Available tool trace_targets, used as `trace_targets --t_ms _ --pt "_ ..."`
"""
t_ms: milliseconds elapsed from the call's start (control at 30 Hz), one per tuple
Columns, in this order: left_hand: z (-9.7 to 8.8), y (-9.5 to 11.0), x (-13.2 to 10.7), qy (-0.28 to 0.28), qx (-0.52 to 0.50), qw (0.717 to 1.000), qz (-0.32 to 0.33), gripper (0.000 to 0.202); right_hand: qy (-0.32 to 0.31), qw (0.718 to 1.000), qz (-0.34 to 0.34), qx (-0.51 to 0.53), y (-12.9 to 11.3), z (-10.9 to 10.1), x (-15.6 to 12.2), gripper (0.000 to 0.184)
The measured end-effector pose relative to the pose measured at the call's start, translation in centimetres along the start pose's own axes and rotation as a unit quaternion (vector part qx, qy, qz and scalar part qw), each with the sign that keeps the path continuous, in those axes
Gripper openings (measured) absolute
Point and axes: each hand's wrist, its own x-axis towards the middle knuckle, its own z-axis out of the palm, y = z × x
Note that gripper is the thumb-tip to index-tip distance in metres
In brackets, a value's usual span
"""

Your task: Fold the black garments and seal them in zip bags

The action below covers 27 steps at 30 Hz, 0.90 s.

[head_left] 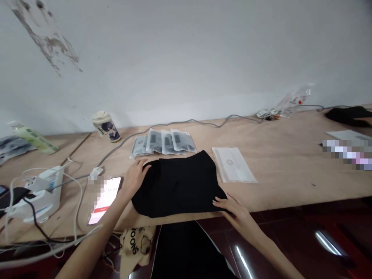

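Note:
A piece of black cloth [180, 186], perhaps a folded garment, lies spread near the front edge of the table. At its upper left corner rests my left hand [135, 178], fingers apart and touching the fabric. My right hand [235, 211] lies at the lower right corner, its fingers spread over the cloth edge. Just behind the cloth, several flat frosted packets [181, 140] with dark contents overlap in a row. To the right of the cloth lies a flat white packet [234, 164] with a round printed mark.
Left of my left arm lie a lit phone [106, 199] and a white power strip [43, 193] with tangled cables. A paper cup [106, 126] and a green bottle [35, 137] are farther back. A grey cable [174, 123] runs along the wall. Dark cloth [347, 115] lies far right.

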Motion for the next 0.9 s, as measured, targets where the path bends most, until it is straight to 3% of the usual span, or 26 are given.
trace_targets --t_ms 67,167,233,333,500,667,767,900 --pt "-0.5 -0.2 -3.0 -0.005 -0.016 0.997 0.080 0.040 0.011 1.000 0.002 0.004 0.0 -0.4 0.5 0.029" --pt "-1.1 -1.7 -7.8 -0.099 -0.013 0.973 0.206 0.048 0.014 0.999 0.026 0.023 -0.1 -0.7 0.9 0.025" --pt "-1.5 -2.9 -10.1 -0.124 0.013 0.965 0.230 0.049 0.015 0.998 0.055 0.039 -0.3 -0.8 0.8 0.022" --pt "-2.3 -3.7 -11.5 -0.110 0.021 0.964 0.242 0.026 0.034 0.993 0.105 0.051 -0.7 -0.9 0.4 0.018" --pt "-3.0 -1.9 -10.0 -0.018 -0.030 0.981 0.192 0.030 0.112 0.970 0.203 0.075 -1.0 -2.1 2.4 0.025" --pt "-0.7 -0.5 -6.2 0.037 -0.035 0.999 0.010 0.039 0.213 0.950 0.221 0.060 1.0 -2.1 10.0 0.036" --pt "0.3 0.0 -3.3 -0.003 0.024 0.998 -0.056 0.039 0.216 0.954 0.203 0.034 3.6 -0.6 14.2 0.039" --pt "0.4 0.3 -0.1 -0.114 0.094 0.987 -0.068 0.036 0.161 0.968 0.191 -0.016 7.1 1.9 16.6 0.037"
